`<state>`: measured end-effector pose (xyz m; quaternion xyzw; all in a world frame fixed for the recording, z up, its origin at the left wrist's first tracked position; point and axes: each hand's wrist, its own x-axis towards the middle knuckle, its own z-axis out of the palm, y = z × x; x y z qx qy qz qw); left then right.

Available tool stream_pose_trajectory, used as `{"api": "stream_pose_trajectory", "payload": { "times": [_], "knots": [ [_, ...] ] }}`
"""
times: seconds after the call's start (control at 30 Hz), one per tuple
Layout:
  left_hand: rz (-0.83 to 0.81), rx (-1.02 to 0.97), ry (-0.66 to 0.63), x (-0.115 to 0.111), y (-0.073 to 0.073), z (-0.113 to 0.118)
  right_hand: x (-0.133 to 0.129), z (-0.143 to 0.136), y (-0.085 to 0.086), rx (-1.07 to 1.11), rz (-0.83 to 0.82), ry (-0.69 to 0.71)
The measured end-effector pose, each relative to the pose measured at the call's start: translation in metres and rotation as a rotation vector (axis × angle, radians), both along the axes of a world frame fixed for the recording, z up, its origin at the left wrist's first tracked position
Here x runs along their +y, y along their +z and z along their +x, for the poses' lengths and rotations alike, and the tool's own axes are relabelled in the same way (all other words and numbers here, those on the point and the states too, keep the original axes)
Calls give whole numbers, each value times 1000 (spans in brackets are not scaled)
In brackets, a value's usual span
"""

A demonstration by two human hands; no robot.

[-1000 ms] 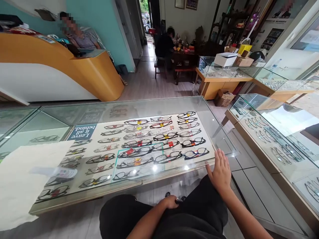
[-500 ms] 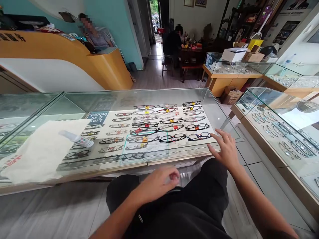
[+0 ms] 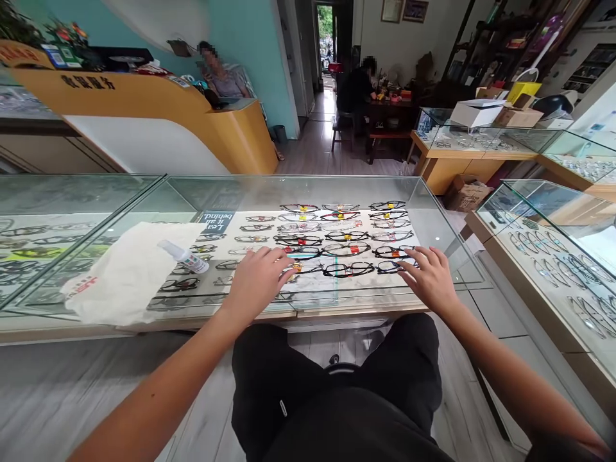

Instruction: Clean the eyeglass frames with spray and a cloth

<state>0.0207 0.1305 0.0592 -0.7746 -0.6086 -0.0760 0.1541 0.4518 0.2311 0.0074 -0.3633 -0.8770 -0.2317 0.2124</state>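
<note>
Both of my hands are at the glass top of a long display case (image 3: pixel 308 296). My left hand (image 3: pixel 257 277) is over the middle of the glass, palm down, with its fingers stretched forward and nothing in it. Further right, my right hand (image 3: pixel 427 274) has its fingers spread at the glass and is empty too. Rows of eyeglasses (image 3: pixel 348 269) with small coloured tags lie under the glass, and my hands hide some of them. Left of my left hand, a white spray bottle (image 3: pixel 185 255) lies on a cream cloth (image 3: pixel 128 269) with red print.
A second display case (image 3: pixel 553 256) with eyeglasses stands to my right. Beyond the glass are an orange counter (image 3: pixel 240 135) with a person (image 3: pixel 224 77) behind it, and another person (image 3: pixel 356 86) at a dark table. Boxes (image 3: pixel 476 112) sit on a far case.
My left hand has moved from above my lap, fingers curled, up to the glass and opened out. My right hand stays at the glass. The view has shifted somewhat to the left.
</note>
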Motion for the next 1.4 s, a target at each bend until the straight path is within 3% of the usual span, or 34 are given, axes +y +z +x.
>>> {"api": "stream_pose_trajectory", "payload": {
  "times": [0.3, 0.63, 0.77, 0.9, 0.97, 1.03, 1.1, 1.23, 1.4],
  "knots": [
    [-36, -47, -24, 16, -14, -5, 34, -5, 0, -22, -96, 31],
    [-56, -5, -23, 38, -12, -13, 65, -8, 4, -42, -149, 82],
    [-67, 36, -31, 43, -9, -20, 45, -22, 13, -32, -134, 98],
    [-43, 42, -43, 39, -6, -20, 3, -60, 19, -2, -160, 261],
    [-19, 9, -74, 35, -4, -7, -5, -77, 21, -25, -168, 341],
    [-14, -36, -135, 31, -2, 18, 3, -82, 26, 5, -166, 335],
    [-52, -58, -221, 30, -3, 49, 25, -75, 33, 80, -178, 228],
    [-121, -48, -257, 40, -6, 99, 79, -39, 44, 106, -302, -51],
    [-116, -54, -244, 58, -8, 108, 106, -19, 44, 20, -428, -73]
  ]
}}
